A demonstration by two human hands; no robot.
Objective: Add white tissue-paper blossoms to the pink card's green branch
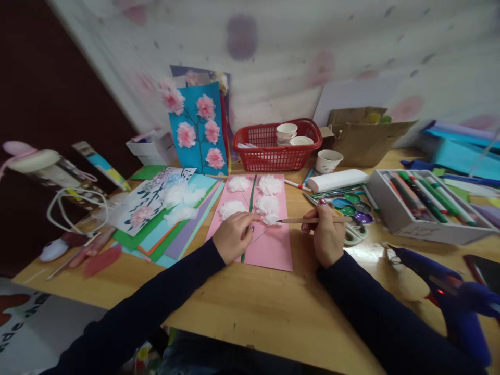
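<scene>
A slim wooden paintbrush [292, 221] is pinched in my right hand [327, 234], its dark tip at the lower edge of a white fluffy paper flower [267, 205]. My left hand [235, 235] rests on the pink card [273, 255], index finger reaching toward that flower and thumb apart below it. Nothing shows between those fingers. Several white flowers sit on the card, on both sides of a dark green stem [252, 194] with thin grey branch lines. Part of the lower stem is covered by my left hand. Right of my right hand lies a paint palette [353, 205] with green, blue and purple wells.
A red basket [269, 161] with paper cups stands behind the card. Left are coloured sheets [183, 245] and a blue card with pink flowers [195, 112]. Right are a white roll [338, 179], scissors [355, 237], a marker box [422, 226] and a glue gun [441, 286] with a lit red light.
</scene>
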